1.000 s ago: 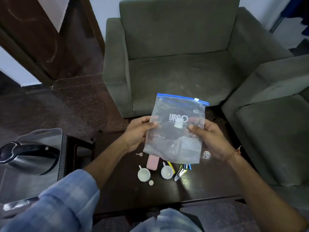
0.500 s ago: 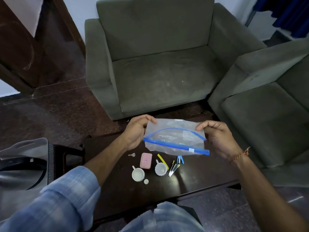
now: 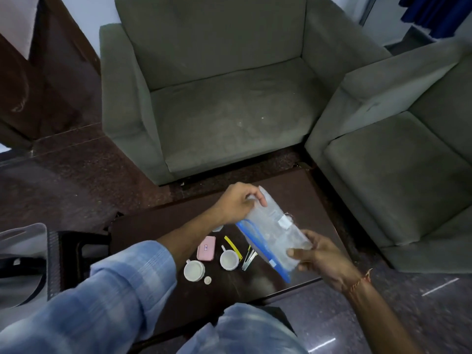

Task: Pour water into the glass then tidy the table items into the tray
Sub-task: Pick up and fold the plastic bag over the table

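Observation:
A clear zip bag with a blue seal hangs above the dark table, its open mouth turned toward me. My left hand grips its far end. My right hand holds its near end. Below on the table lie two small white cups, a pink case, a yellow strip, a small white cap and metal tweezers.
A grey tray with a dark kettle handle on it stands at the left on a side stand. Green armchairs close in the far and right sides of the table.
The bag went from upright, to flat with its mouth opened, to slanted lengthwise over the table's right half. My right hand dropped lower and nearer to me; my view swung right.

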Available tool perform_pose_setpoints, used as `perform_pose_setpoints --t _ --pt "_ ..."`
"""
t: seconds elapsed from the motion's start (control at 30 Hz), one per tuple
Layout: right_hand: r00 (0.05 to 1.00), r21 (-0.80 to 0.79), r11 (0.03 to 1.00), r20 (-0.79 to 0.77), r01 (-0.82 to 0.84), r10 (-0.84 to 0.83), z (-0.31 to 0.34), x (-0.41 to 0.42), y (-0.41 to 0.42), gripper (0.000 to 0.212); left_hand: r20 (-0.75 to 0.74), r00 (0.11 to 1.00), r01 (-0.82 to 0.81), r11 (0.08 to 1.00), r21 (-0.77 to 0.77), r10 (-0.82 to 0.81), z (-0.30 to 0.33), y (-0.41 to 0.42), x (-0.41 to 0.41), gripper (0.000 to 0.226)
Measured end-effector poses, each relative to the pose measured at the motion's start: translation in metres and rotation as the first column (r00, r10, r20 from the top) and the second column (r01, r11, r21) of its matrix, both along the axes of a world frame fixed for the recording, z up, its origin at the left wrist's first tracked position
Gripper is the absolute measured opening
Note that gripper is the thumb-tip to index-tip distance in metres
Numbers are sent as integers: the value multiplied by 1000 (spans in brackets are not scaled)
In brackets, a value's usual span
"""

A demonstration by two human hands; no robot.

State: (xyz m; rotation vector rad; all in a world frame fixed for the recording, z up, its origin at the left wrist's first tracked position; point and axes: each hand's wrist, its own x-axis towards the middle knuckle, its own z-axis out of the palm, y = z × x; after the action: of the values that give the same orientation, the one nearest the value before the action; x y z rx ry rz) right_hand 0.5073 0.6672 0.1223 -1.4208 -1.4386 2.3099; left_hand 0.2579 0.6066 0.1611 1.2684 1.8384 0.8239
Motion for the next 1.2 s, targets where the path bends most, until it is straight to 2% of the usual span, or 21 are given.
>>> perform_pose_setpoints --t 0.13,0.27,0.43,0.53,0.63,0.67,0.7,0.77,0.83,0.93,1.0,1.1,1.2 --pt "972 -13 974 56 228 -227 -37 21 24 40 -89 994 70 994 79 -63 -8 33 10 33" --pt "901 -68 899 53 433 -430 -76 26 61 19 -181 979 103 994 38 -94 -13 54 5 30" --pt "861 -83 865 179 496 -477 -137 -1 112 22 -238 958 148 986 -72 -161 -20 55 -4 27" --pt "820 -97 838 296 537 -491 -176 -18 133 23 -184 975 96 986 -138 -121 -26 51 -7 28" --pt "781 -52 831 379 553 -496 -203 -30 140 12 -168 983 44 989 -144 -68 -35 48 -7 28" --pt "771 3 853 427 521 -473 -208 -31 140 20 -184 980 48 989 -143 -74 -38 46 -8 28" --pt "749 100 898 518 428 -414 -212 -30 140 38 -196 977 57 989 -139 -84 -40 46 -8 27" --pt "656 276 957 707 88 -264 -212 -26 140 63 -208 973 69 988 -135 -97 -45 46 -6 26" --pt "649 394 908 730 -144 -214 -210 -24 139 65 -217 971 70 988 -140 -99 -50 50 -4 25" --pt "747 528 785 652 -324 -130 -216 -26 146 56 -183 978 79 988 -135 -103 -57 59 5 27" --pt "719 515 678 694 -524 29 -223 -30 151 58 -168 982 66 992 -110 -84 -62 64 9 30" --pt "518 359 497 824 -790 228 -237 -37 152 67 -174 982 53 992 -112 -72 -71 68 13 33" --pt "406 199 480 832 -854 378 -253 -38 145 71 -194 977 65 990 -124 -88 -78 66 13 32"
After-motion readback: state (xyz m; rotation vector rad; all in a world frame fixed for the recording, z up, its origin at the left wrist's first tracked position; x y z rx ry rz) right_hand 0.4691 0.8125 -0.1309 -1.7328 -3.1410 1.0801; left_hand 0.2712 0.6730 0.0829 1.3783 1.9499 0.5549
